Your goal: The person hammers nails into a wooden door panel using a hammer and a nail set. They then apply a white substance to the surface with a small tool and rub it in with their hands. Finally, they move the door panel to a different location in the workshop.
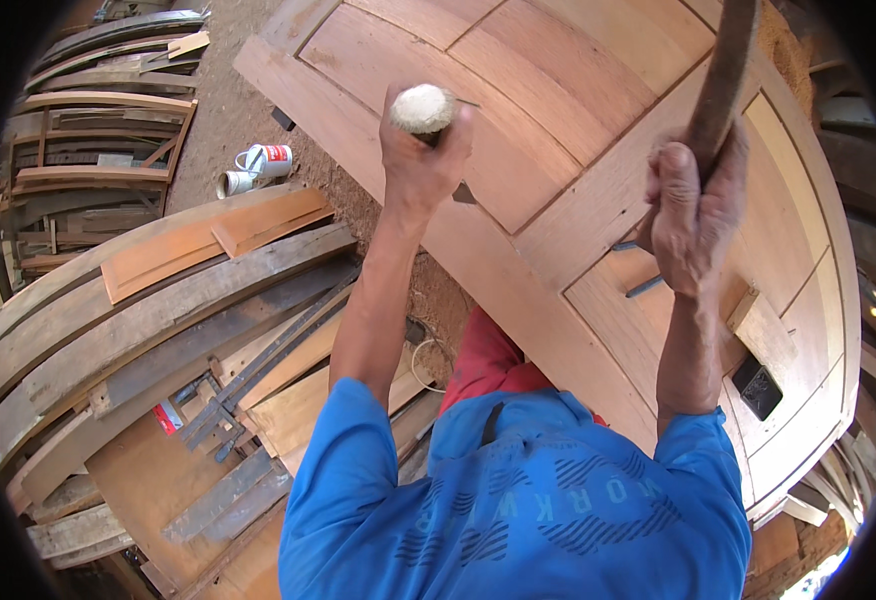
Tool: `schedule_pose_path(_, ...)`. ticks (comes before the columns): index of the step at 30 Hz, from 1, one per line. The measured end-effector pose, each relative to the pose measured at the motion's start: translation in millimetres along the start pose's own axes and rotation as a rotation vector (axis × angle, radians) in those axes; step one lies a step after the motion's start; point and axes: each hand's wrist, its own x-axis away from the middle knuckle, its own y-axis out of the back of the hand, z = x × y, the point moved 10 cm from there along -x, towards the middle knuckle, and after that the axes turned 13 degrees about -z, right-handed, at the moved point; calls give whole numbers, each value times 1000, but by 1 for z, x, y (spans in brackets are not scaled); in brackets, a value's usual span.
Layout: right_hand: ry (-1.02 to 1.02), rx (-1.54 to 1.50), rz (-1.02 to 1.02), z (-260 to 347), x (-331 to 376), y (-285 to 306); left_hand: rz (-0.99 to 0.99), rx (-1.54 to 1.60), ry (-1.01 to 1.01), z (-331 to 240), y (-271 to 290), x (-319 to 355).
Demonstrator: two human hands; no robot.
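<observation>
Left arm: bare below a blue short sleeve, stretched forward and up, elbow nearly straight.
Left wrist: in line with the forearm, back of the hand toward the camera.
Left hand [420, 160]: closed in a fist, fingers curled under, thumb side uppermost, gripping something upright that juts above the knuckles.
Right arm: bare below a blue sleeve, raised forward, forearm close to vertical in view.
Right wrist: slightly bent, knuckles facing the camera.
Right hand [696, 205]: clenched tight, fingers [670, 175] wrapped fully round, gripping something long that rises above the fist.
Spacing: hands well apart, at similar height.
</observation>
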Motion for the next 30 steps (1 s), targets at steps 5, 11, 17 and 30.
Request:
schedule_pose_path(5, 161, -44, -64, 30, 10, 27, 31, -57, -167, 4, -22, 0)
schedule_pose_path(11, 195, -20, -16, 43, 16, 28, -31, -209, -239, 5, -19, -8)
schedule_pose_path(17, 189, -85, 31, 50, 19, 21, -47, -157, -218, 10, -11, -11)
schedule_pose_path(30, 223, -32, 57, 53, 21, 15, -121, -198, -227, 14, 6, -7)
